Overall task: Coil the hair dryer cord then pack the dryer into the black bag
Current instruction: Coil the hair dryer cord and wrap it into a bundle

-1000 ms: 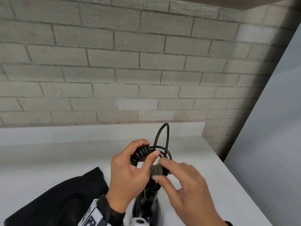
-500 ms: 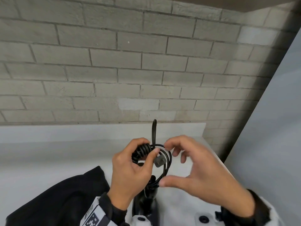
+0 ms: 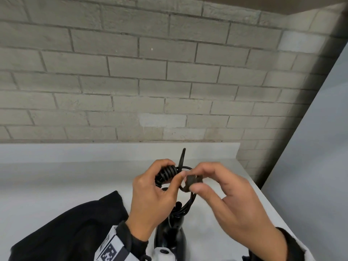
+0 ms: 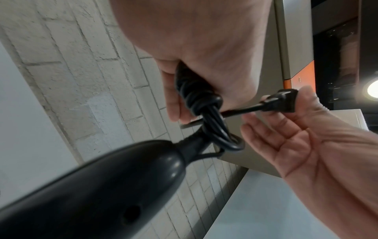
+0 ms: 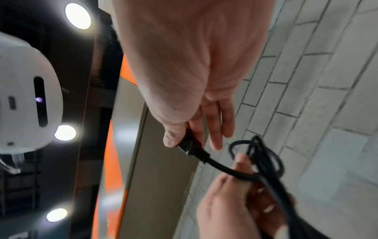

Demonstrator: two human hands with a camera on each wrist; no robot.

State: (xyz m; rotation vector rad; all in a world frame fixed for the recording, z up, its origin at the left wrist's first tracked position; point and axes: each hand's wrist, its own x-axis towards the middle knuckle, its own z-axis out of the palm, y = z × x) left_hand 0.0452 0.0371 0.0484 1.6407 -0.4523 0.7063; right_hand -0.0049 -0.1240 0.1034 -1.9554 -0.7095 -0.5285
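The black hair dryer (image 3: 169, 234) hangs handle-up over the white counter, large in the left wrist view (image 4: 92, 194). My left hand (image 3: 167, 185) grips the coiled cord (image 3: 166, 174), whose wound turns show under its fingers (image 4: 196, 97). A single loop of cord (image 3: 182, 157) sticks up behind the coil. My right hand (image 3: 205, 178) pinches the plug (image 3: 191, 182) just right of the coil, thumb against fingers (image 5: 174, 139). The cord's short end runs from the plug (image 4: 280, 101) back into the bundle. The black bag (image 3: 66, 232) lies on the counter at lower left.
A grey brick wall (image 3: 169, 81) rises behind the white counter (image 3: 56, 185). A pale grey panel (image 3: 310, 166) borders the counter's right edge. White wrist devices (image 3: 163, 254) sit at the bottom of the head view.
My right hand let go of the plug half a second ago and now pinches it again, to the right of the coil. The left hand kept its grip on the coil.
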